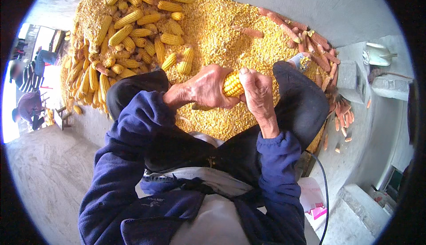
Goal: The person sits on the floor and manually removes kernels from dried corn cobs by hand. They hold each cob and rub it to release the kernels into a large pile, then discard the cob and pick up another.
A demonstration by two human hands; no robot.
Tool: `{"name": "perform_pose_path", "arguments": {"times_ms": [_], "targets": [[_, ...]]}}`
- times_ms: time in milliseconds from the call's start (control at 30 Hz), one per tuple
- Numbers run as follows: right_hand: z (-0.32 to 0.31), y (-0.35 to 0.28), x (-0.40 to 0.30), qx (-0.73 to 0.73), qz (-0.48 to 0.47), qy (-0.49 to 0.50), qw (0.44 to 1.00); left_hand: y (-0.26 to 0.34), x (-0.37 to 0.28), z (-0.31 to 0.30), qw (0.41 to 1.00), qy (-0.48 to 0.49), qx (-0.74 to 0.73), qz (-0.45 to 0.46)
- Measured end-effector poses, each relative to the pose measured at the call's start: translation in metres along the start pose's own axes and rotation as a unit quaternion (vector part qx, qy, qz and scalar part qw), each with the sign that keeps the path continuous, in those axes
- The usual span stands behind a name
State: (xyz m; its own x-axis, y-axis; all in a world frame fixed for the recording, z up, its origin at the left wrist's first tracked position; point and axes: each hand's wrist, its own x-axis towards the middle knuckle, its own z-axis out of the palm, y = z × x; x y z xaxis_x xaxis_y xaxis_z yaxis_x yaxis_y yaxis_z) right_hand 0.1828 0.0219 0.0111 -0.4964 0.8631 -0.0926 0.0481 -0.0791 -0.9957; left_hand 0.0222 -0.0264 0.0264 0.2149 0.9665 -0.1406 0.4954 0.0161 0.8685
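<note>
My left hand (208, 87) and my right hand (258, 95) both grip one ear of corn (233, 84) between my knees, with yellow kernels still on the part that shows between them. The left hand wraps around one end; the right thumb lies on the other side of the ear. Beneath the hands spreads a heap of loose corn kernels (223, 42). Part of a dark narrow thing shows just under my left hand, too covered to name. Whole ears of corn (129, 33) are piled beyond my left knee.
Stripped red cobs (319, 53) lie at the heap's right edge, near concrete blocks (349, 78) and a metal scoop (379, 54). One cob (251, 32) rests on the kernels. A black cable (324, 185) runs at lower right. Two people (30, 105) are at far left. A wall (299, 2) borders the heap.
</note>
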Motion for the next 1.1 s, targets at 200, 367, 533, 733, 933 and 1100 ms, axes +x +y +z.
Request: {"name": "perform_pose_path", "arguments": {"times_ms": [200,367,533,733,933,1100], "targets": [[-0.002,0.000,0.005,0.017,0.047,0.004,0.999,0.003,-0.003,-0.005,1.000,-0.012,-0.002,-0.015],[0.003,-0.032,0.001,0.026,0.114,-0.028,0.993,-0.001,0.000,-0.009,0.997,0.014,0.078,0.026],[0.000,-0.011,-0.001,0.061,0.069,-0.014,0.996,-0.004,0.001,-0.007,0.995,0.022,0.084,0.050],[-0.003,-0.030,-0.005,0.038,0.105,-0.014,0.994,0.004,0.003,-0.013,0.999,0.009,0.007,0.049],[-0.005,-0.038,-0.008,0.022,0.079,-0.050,0.995,0.001,0.001,-0.015,0.999,-0.035,-0.016,0.025],[-0.014,-0.038,-0.008,0.024,0.093,-0.126,0.987,0.010,0.003,-0.026,0.991,-0.114,-0.060,0.021]]}}
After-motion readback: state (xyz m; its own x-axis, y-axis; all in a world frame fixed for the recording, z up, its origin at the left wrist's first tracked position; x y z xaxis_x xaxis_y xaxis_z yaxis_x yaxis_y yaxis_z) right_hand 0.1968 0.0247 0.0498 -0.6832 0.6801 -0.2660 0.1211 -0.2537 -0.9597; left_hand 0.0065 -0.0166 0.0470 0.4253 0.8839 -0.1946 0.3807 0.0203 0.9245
